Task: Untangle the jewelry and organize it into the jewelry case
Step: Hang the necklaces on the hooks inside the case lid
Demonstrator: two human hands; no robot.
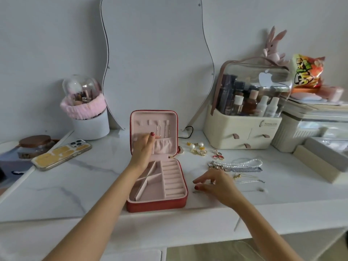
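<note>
1. Jewelry case (157, 201), red outside and pink inside, sits open at centre of the white marble surface (75, 185); lid upright at 12 o'clock, tray compartments showing.
2. Left hand (144, 149) reaches over the tray, forearm running from 7 o'clock; fingers straight against the lid lining near its elastic pocket, grip apart, holding nothing visible.
3. Right hand (214, 182) hovers low at 3 o'clock of the case, palm down, fingers loosely spread, thumb tip near the surface; grip apart.
4. Necklaces (243, 166) lie tangled just beyond the right hand; earrings (196, 147) and rings (218, 155) at 1 o'clock of the case.
5. Phone (61, 154) at 9 o'clock.
</note>
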